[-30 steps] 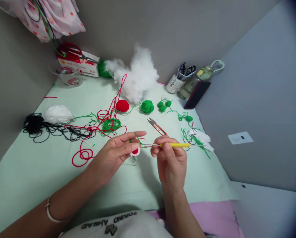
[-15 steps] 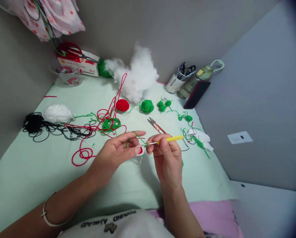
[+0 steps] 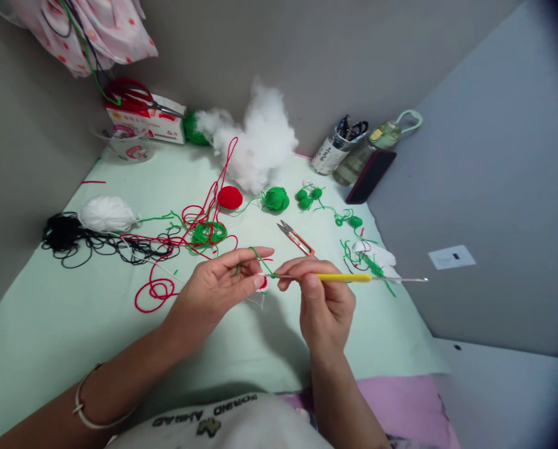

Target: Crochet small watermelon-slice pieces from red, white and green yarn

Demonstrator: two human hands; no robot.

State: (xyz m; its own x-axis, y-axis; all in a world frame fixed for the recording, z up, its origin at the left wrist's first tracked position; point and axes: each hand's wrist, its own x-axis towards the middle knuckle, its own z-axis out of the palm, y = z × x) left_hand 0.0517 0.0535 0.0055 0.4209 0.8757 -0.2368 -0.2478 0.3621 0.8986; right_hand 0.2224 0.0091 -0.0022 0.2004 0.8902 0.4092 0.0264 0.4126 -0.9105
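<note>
In the head view, your left hand [image 3: 213, 285] is partly closed, its thumb and fingers pinching a small red-and-white crocheted piece [image 3: 263, 284], while its index finger reaches out toward the right with a strand of green yarn [image 3: 259, 254] looped over it. Your right hand [image 3: 326, 302] is closed in a pencil-like grip on the yellow handle of a crochet hook [image 3: 348, 277], which lies nearly level; its left end meets the green yarn right beside the piece, and its other metal end points away over the right side of the table [image 3: 222, 368]. Whether the hook passes through a stitch is too small for you to tell. The crocheted piece sits between your two hands, above the table. Just beyond your right hand lie orange-handled snips [image 3: 297, 239], their blades apart. Past your left hand are a tangle of green yarn [image 3: 208, 235] and loose red loops [image 3: 156, 293], with a white yarn ball [image 3: 108, 214] and a black yarn heap [image 3: 63, 232] farther left. Near the middle, a red ball [image 3: 230, 197] and a green yarn ball [image 3: 275, 199] rest in front of white fluffy stuffing [image 3: 267, 143].
</note>
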